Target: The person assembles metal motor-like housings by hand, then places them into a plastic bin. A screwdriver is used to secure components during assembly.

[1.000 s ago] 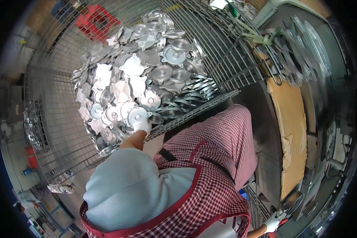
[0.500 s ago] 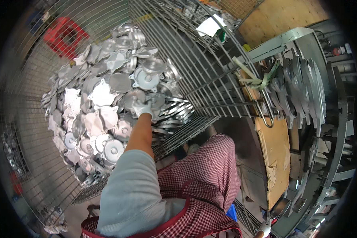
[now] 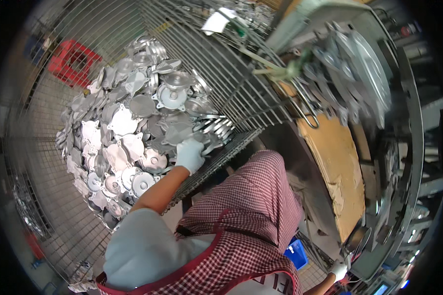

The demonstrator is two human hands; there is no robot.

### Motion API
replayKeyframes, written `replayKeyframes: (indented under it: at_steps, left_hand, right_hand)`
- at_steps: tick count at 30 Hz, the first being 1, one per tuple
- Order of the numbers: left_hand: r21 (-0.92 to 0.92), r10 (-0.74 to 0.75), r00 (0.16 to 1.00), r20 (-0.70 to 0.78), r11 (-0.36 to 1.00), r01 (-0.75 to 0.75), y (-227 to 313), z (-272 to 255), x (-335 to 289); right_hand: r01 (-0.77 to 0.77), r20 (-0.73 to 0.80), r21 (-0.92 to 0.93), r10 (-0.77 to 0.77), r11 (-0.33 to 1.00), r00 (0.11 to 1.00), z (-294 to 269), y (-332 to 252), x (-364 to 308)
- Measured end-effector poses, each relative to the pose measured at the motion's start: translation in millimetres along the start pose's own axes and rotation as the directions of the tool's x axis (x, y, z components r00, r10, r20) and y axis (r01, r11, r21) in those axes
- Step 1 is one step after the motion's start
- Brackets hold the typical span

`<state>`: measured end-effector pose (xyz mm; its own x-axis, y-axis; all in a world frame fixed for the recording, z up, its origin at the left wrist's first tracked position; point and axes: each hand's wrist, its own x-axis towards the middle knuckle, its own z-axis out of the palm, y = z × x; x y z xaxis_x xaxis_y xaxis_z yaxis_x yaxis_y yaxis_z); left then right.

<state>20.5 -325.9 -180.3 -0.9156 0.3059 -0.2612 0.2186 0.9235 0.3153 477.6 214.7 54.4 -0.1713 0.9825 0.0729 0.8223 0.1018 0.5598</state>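
Observation:
My left hand (image 3: 189,155), in a white glove, reaches into a wire cage among a heap of round silvery metal covers (image 3: 172,95) with small lugs. Its fingers are closed at the edge of a grey metal cover (image 3: 178,132), partly hidden by the glove. Low at the right, my right hand (image 3: 338,270), also gloved, is closed at the lug of another round metal cover (image 3: 358,240), held beside the machine frame. The fingertips of this hand are hard to make out.
The cage's wire wall (image 3: 253,105) stands between the heap and my apron. Metal parts (image 3: 349,73) hang in a row at the upper right, above a cardboard sheet (image 3: 332,172). A red crate (image 3: 74,63) stands beyond the cage; a blue bin (image 3: 296,254) sits below.
My left hand has drawn back toward me, with its elbow more bent. The view has turned, so more of my right hand shows, still beside the round cover.

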Motion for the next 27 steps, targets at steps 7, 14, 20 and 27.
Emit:
replayKeyframes:
  at_steps: [7, 14, 20, 27]
  left_hand:
    - [-0.098, 0.497, 0.83, -0.252, 0.841, -0.533, 134, -111, -72]
    - [0.013, 0.882, 0.271, -0.385, 0.299, -0.954, 257, -117, -94]
    - [-0.225, 0.915, -0.14, -0.378, -0.238, -0.945, 309, -140, -106]
    - [-0.856, 0.597, 0.78, -0.188, 0.29, -0.428, 294, -129, -93]
  right_hand:
    - [0.374, -0.59, 0.385, -0.086, 0.843, 0.803, -61, -88, -68]
    - [0.618, -0.454, 0.707, -0.449, 0.344, 0.769, -109, -214, -167]
    - [0.222, -0.384, 0.899, -0.437, -0.377, 0.813, -94, -214, -164]
    - [-0.748, -0.164, -0.432, -0.772, -0.504, 0.614, -88, -179, -139]
